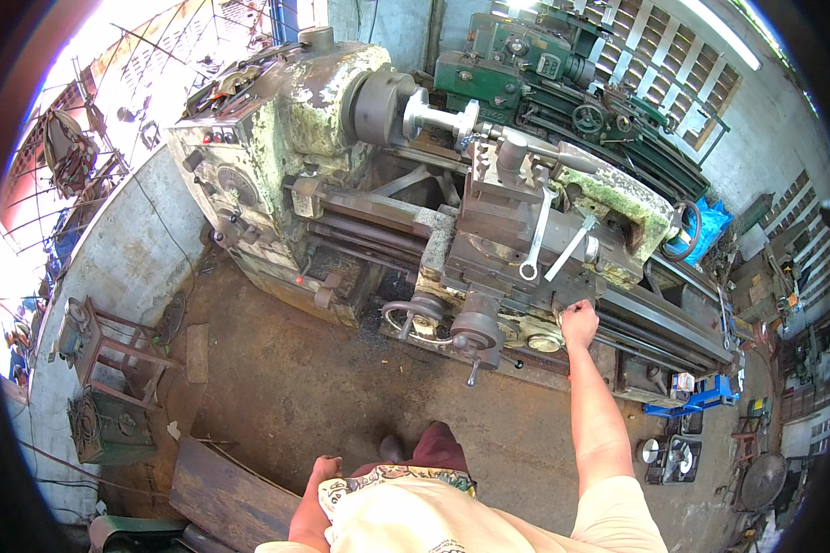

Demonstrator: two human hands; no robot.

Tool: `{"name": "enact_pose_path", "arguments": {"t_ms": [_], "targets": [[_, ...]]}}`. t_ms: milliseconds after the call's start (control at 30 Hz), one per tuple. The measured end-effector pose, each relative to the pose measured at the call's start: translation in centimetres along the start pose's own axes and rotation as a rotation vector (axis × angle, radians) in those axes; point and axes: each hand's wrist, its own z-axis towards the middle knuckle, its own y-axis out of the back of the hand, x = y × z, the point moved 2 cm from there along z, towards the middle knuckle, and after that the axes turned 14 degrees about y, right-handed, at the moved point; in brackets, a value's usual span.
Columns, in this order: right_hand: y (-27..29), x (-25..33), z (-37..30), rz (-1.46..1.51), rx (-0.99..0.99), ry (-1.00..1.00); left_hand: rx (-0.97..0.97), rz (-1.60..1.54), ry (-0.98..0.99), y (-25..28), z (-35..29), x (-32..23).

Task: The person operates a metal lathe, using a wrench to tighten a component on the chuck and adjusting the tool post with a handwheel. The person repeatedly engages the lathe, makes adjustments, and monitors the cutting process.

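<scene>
Workshop clutter rings an oil-stained floor [323, 387], with a grey wall [129, 249] curving round at nine o'clock and a rusty stand [101, 341] beside it. At the centre stands an old lathe [415, 212], its paint flaking pale green, the headstock [277, 120] at eleven o'clock and the chuck [383, 106] just right of it. On the carriage [507, 230] lie two wrenches [537, 235], side by side and slanted. A handwheel [413, 321] and a lever [473, 355] hang off the apron at the front.

The person stands at six o'clock, facing the machine. Their right hand [578, 324] is stretched out to about three o'clock of centre, fingers curled on a small control at the apron's right end; it looks like a knob or lever, though the hand hides it. Their left hand [324, 467] hangs low by the hip at seven o'clock, touching no tool, and I cannot tell whether its fingers are closed. The hands are well apart.

A second, green lathe [544, 74] stands behind at one o'clock. A blue bag [707, 226] sits at three o'clock, and a blue tool [701, 394] lies on the floor at four o'clock. A plank [221, 493] rests at seven o'clock.
</scene>
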Motion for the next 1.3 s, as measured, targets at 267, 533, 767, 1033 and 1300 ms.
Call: {"name": "enact_pose_path", "arguments": {"t_ms": [267, 533, 767, 1033, 1300], "targets": [[0.1, 0.2, 0.0, -0.006, -0.013, 0.000, -0.011, -0.002, 0.034, 0.1, 0.5, 0.3], [-0.4, -0.4, 0.0, -0.019, -0.020, 0.002, 0.035, -0.068, 0.006, -0.1, -0.8, -0.3], [-0.3, -0.5, 0.1, -0.015, -0.013, -0.014, -0.002, -0.038, 0.049, 0.0, -0.7, -0.2], [-0.4, -0.6, 0.1, -0.011, -0.025, -0.008, 0.046, -0.052, 0.006, 0.1, 0.7, 0.2], [-0.3, -0.5, 0.1, 0.008, -0.009, -0.037, 0.006, -0.018, 0.004, -0.1, -0.7, -0.5]]}}
